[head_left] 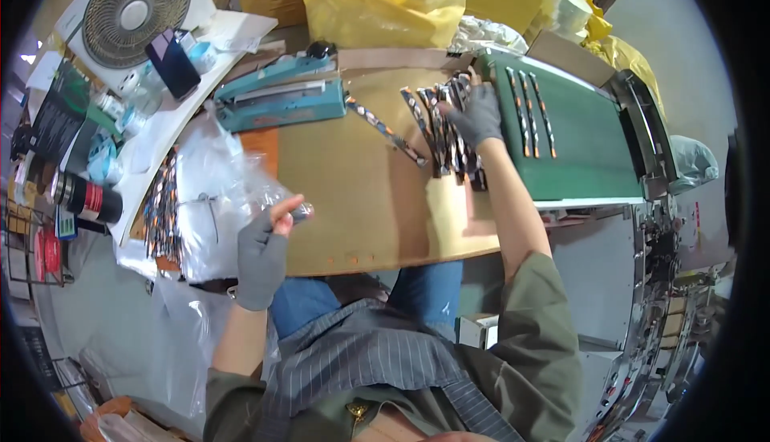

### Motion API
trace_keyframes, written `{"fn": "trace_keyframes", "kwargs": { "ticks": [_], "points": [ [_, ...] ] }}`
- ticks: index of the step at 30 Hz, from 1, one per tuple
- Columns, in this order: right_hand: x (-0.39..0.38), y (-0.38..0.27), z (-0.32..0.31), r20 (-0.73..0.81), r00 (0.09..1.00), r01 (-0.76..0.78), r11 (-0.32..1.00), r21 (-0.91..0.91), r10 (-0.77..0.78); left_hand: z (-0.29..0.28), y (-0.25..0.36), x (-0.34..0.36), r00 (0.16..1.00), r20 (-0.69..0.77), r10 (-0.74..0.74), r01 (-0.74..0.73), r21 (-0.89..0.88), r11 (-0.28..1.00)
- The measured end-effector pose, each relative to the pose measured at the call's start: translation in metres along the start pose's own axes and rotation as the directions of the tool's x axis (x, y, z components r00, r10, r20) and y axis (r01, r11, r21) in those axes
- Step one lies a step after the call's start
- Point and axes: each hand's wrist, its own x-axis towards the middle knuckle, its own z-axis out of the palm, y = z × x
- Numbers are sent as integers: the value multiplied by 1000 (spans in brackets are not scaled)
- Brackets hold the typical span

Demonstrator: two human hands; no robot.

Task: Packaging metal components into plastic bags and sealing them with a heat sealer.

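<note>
My left hand (pixel 265 259), in a grey fingerless glove, pinches a clear plastic bag (pixel 245 181) that spreads over the left side of the table. On the right, my gloved right hand (pixel 479 115) reaches over a pile of narrow dark strips (pixel 439 141) with orange and white patterning. Its thumb is at the pile's left side and its fingers at the far end; their full grip is partly hidden. One loose strip (pixel 387 131) lies slanted left of the pile, against a teal impulse sealer (pixel 281 105).
Three strips (pixel 525 113) lie on a green conveyor belt (pixel 589 129) at right. More strips (pixel 163 217) sit at far left. A white shelf (pixel 168 137) bears a phone (pixel 172 63), a dark flask (pixel 87 197) and a fan (pixel 135 15). Yellow bags (pixel 385 5) stand behind the table (pixel 345 217).
</note>
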Motion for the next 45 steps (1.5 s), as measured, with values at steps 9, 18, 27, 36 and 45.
{"fn": "trace_keyframes", "kwargs": {
  "ticks": [9,18,27,36,45],
  "points": [
    [35,47,-1,160,971,-160,979,-130,180,47,-104,118,999,23,49,-53,630,775],
    [8,-3,65,332,891,-347,936,54,311,164,-174,207,977,118,-177,117,394,912],
    [-24,-44,62,500,847,-376,869,322,181,114,-181,197,958,-30,-285,272,406,872],
    [-85,-103,39,433,899,-437,-147,887,-59,92,-84,130,978,70,-194,203,-163,965],
    [-123,-151,-47,165,854,-249,-108,962,-493,34,-54,59,936,305,176,-177,-25,984]
  ]
}}
